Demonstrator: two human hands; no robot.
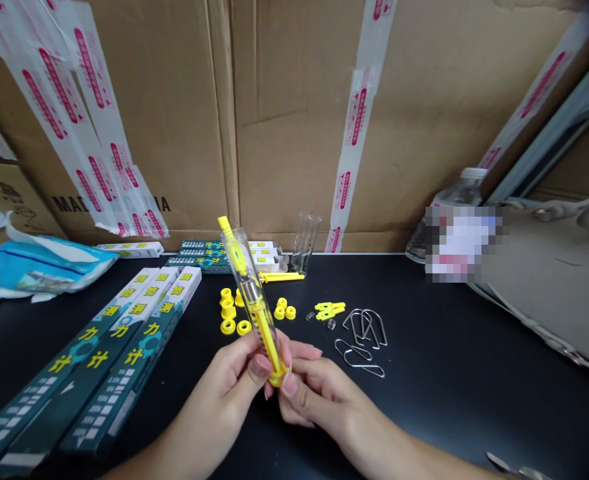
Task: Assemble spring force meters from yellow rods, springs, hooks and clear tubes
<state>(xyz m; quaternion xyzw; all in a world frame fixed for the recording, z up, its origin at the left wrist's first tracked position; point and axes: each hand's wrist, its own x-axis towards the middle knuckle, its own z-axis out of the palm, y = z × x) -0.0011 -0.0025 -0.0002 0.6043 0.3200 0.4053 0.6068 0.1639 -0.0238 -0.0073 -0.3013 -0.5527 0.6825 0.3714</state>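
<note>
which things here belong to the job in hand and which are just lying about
Probably the job: held clear plastic tube with yellow rod, small yellow plastic collars, bent silver wire hooks

Probably just lying about: blue plastic packet, clear white-capped plastic bottle, large beige bag

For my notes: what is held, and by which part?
A clear plastic tube with yellow inner parts, held near its lower end by left hand and right hand.

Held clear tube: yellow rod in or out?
In: the yellow rod shows through the wall of the clear tube, running down toward the yellow collar. Whether it's seated in that collar, cannot tell.
</note>
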